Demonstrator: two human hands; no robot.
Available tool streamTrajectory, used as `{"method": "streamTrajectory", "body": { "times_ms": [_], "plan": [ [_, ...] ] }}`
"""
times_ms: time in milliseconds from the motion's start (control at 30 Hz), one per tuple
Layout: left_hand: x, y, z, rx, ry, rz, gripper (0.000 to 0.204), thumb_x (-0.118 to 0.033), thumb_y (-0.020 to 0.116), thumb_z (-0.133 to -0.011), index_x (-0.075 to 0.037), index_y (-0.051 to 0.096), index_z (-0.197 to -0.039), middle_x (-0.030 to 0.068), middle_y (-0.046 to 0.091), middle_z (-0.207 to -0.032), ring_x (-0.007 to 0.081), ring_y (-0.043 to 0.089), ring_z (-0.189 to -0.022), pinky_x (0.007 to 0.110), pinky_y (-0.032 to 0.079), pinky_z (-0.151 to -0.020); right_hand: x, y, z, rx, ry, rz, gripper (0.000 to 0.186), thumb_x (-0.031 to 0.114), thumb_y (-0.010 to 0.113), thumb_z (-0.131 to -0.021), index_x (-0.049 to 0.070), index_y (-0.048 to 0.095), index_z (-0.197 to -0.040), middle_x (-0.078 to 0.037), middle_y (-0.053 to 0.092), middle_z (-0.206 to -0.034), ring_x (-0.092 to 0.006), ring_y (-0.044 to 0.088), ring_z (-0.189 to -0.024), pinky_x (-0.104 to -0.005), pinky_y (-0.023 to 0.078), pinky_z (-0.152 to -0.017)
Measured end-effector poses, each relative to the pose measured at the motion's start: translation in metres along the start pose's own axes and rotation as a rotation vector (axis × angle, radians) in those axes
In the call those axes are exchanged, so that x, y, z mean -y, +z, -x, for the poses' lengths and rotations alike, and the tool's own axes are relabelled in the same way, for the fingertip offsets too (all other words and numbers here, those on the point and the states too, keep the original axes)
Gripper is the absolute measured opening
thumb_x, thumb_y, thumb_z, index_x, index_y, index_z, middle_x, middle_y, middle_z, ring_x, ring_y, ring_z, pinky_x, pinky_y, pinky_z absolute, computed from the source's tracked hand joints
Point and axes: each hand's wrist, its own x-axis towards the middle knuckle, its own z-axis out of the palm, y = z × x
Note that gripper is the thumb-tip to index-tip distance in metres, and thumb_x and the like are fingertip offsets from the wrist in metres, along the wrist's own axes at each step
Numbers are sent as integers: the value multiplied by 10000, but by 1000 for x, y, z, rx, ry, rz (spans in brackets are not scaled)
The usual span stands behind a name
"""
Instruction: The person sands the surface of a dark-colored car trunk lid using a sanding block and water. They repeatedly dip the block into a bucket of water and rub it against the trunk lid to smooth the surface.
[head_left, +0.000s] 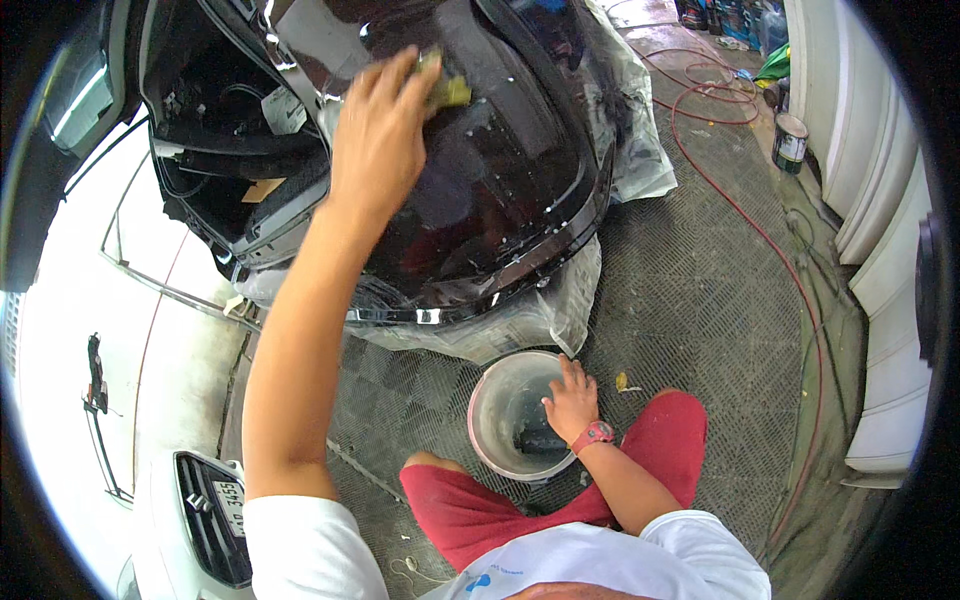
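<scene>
The left hand (380,110), fingers bent, holds one yellowish pad (450,92) on one dark car panel (460,190), well in from its near edge. The right hand (574,402), loosely spread, touches the right rim of one bucket (486,425). The pad is blurred; the panel's far end, cut off.

Washed-out left side, dark curved rim

Dark car panel (520,170): glossy, smooth, mirror-like, pale-specked. Sheeting (645,130): thin, crinkled, translucent plastic. Bucket (479,430): dull, plastic-looking. Yellow pad (455,92): matt, detail blurred. Floor (690,300): rough, ridged. Shorts (460,510), shirt (590,562): matt cloth. Can (790,145): metal-looking.
</scene>
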Motion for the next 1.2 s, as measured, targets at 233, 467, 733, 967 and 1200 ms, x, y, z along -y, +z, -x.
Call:
{"method": "streamTrajectory", "body": {
  "times_ms": [233, 467, 733, 967, 1200],
  "plan": [
    [12, 3, -23, -17, 53, -18, 494, -64, 742, -949, -93, 691, -1440, 153, 668, -1498, 411, 637, -1313, 526, 525, -1123, 1, 4, 2, -32, -26, -5, 426, 378, 806, -952, 51, 797, -1225, -181, 379, -1762, -414, 412, -1580, -574, 408, -1197],
    [-27, -4, 12, 63, 8, 31, 479, -68, 755, -935, -69, 696, -1411, 183, 666, -1491, 411, 644, -1316, 520, 531, -1120, -11, -4, -1, -47, -15, -1, 411, 375, 804, -952, 51, 791, -1204, -189, 400, -1744, -426, 424, -1569, -578, 415, -1190],
    [5, 13, -47, -28, 65, -103, 481, -105, 752, -982, -102, 682, -1458, 153, 645, -1542, 407, 622, -1363, 526, 525, -1133, -2, 4, 1, -25, -23, -4, 407, 381, 784, -970, 61, 789, -1221, -190, 390, -1755, -431, 421, -1573, -587, 413, -1198],
    [-17, 0, -13, 60, -13, -37, 499, -72, 760, -945, -69, 687, -1439, 144, 655, -1536, 404, 632, -1326, 522, 516, -1118, -6, 4, -1, -9, 2, -12, 422, 378, 757, -991, 49, 784, -1254, -186, 383, -1764, -422, 410, -1583, -590, 400, -1216],
    [4, 6, -37, -8, 54, -98, 471, -78, 739, -951, -90, 688, -1419, 128, 653, -1519, 385, 633, -1313, 540, 495, -1120, 6, 1, 0, -21, -29, -40, 427, 366, 779, -983, 35, 795, -1254, -174, 387, -1762, -423, 400, -1586, -603, 409, -1211]
  ]
}}
